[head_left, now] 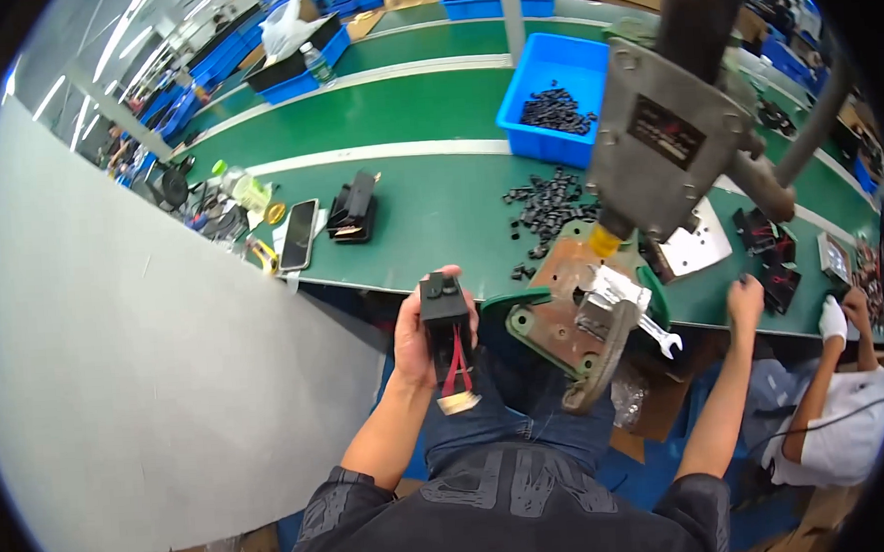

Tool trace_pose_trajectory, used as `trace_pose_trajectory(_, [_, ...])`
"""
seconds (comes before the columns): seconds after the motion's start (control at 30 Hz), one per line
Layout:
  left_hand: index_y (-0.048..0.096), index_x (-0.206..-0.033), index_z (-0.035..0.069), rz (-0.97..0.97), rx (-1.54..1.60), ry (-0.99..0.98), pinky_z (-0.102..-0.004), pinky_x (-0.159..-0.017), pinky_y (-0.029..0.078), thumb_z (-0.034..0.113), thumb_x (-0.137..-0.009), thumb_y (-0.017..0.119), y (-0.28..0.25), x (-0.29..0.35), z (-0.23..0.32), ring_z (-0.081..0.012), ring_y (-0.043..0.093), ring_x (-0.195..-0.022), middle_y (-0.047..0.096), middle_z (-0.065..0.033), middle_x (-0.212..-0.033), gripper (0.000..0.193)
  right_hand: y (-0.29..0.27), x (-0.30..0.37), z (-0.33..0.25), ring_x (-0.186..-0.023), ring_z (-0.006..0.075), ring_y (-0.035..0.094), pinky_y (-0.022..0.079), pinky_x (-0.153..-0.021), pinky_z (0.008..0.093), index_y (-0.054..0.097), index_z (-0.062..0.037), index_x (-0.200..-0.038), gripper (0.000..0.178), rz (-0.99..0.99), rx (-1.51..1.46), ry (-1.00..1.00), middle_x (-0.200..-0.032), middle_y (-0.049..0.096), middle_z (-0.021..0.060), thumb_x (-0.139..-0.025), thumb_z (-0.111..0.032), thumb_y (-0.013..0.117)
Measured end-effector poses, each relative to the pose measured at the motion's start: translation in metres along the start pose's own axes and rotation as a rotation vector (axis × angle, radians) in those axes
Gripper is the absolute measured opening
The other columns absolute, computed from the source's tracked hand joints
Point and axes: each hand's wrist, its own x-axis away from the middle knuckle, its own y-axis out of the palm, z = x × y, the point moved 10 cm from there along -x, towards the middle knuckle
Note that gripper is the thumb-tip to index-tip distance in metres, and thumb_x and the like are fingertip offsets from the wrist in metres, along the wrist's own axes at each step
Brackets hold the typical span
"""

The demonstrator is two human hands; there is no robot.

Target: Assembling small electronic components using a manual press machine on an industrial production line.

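My left hand (413, 342) is wrapped round a black plastic housing (445, 311) with two small black pieces on its top. Red wires (455, 365) hang from the housing to a pale connector (459, 403) at its lower end. To the right, my right hand (744, 303) is closed at the table's front edge, beside several black housings with red wires (780, 286). What it holds, if anything, is hidden. Between my hands stands a grey metal press (655, 145) with a yellow tip above a rusty base plate (564, 310).
Loose small black parts (549, 210) lie behind the base plate, below a blue bin (554, 60) of similar parts. A wrench (660, 337) rests on the press. Left of them are a phone (300, 235) and another black housing (355, 209). A co-worker's gloved hand (832, 320) is at far right.
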Motion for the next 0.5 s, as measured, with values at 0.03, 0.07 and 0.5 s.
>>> trace_pose_trajectory(0.03, [0.043, -0.137, 0.001, -0.327, 0.155, -0.128, -0.034, -0.066, 0.052, 0.027, -0.096, 0.048, 0.021, 0.009, -0.007, -0.0285, 0.062, -0.088, 0.06, -0.0208, -0.11, 0.049, -0.015, 0.007, 0.0, -0.077, 0.0282, 0.06, 0.049, -0.07, 0.0357, 0.059, 0.0028, -0.111, 0.027, 0.025, -0.176, 0.016, -0.09, 0.065, 0.0181, -0.087, -0.007, 0.053])
trace_pose_trajectory(0.07, [0.043, -0.137, 0.001, -0.318, 0.15, -0.119, -0.034, -0.066, 0.052, 0.027, -0.096, 0.048, 0.021, 0.011, -0.005, -0.0285, 0.062, -0.088, 0.06, -0.0208, -0.11, 0.049, -0.033, 0.015, 0.004, -0.074, 0.0221, 0.06, 0.049, -0.068, 0.0303, 0.059, 0.0022, -0.117, 0.03, 0.057, -0.347, 0.045, -0.089, 0.064, 0.0149, -0.09, -0.007, 0.053])
trace_pose_trajectory(0.5, [0.054, -0.125, 0.002, -0.255, 0.029, -0.316, -0.0297, -0.051, 0.048, 0.029, -0.092, 0.062, 0.039, 0.019, -0.04, -0.0231, 0.061, -0.063, 0.064, -0.017, -0.083, 0.044, -0.077, 0.25, -0.311, -0.061, 0.0129, 0.047, 0.039, -0.056, 0.0238, 0.063, 0.0025, -0.118, 0.032, -0.514, -0.454, -0.581, -0.081, 0.061, 0.0075, -0.087, 0.004, 0.056])
